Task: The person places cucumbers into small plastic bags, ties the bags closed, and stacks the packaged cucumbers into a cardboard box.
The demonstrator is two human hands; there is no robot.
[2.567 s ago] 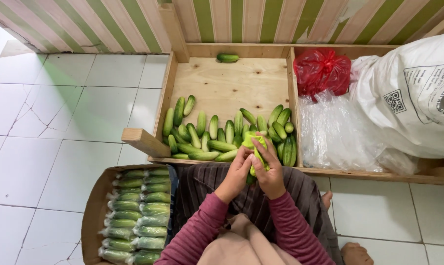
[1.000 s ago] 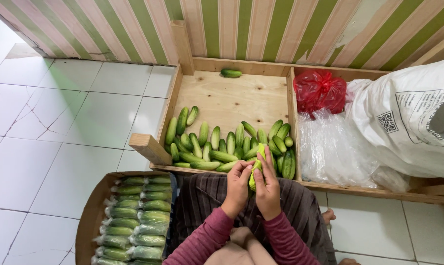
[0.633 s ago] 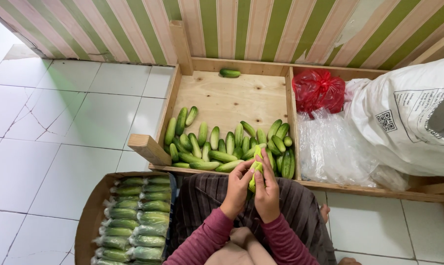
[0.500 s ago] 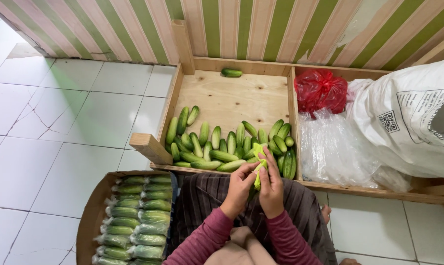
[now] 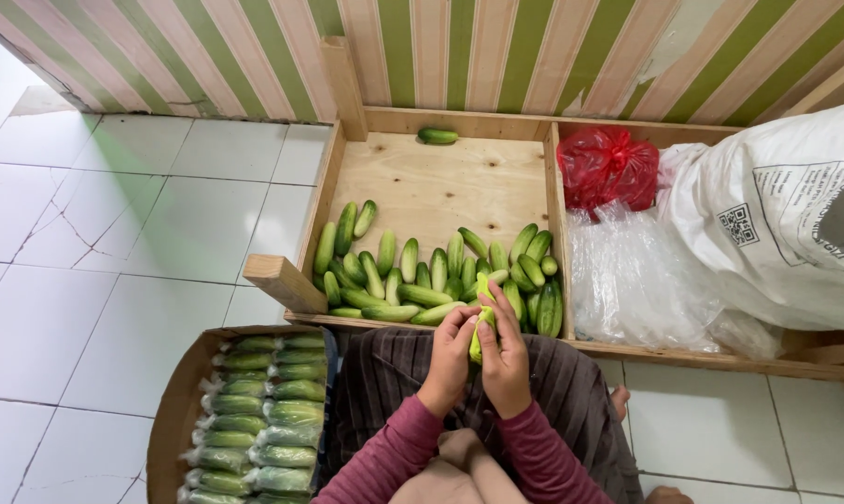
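Red plastic bag point(image 5: 606, 168), white sack point(image 5: 776, 215), clear plastic bags point(image 5: 641, 285), cardboard box of bagged cucumbers point(image 5: 174, 411), striped wall point(image 5: 440, 51)

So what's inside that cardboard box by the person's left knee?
The cardboard box holds rows of bagged cucumbers, each bundle wrapped in clear plastic and stacked side by side. Whatever lies under the top layer is covered, and the box's near end runs out of view.

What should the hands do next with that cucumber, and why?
Probably set it in the cardboard box with the wrapped cucumbers. The left hand and right hand together hold a light green cucumber over the lap, and the box's neat bagged rows lie beside the left knee, while loose ones fill the wooden tray.
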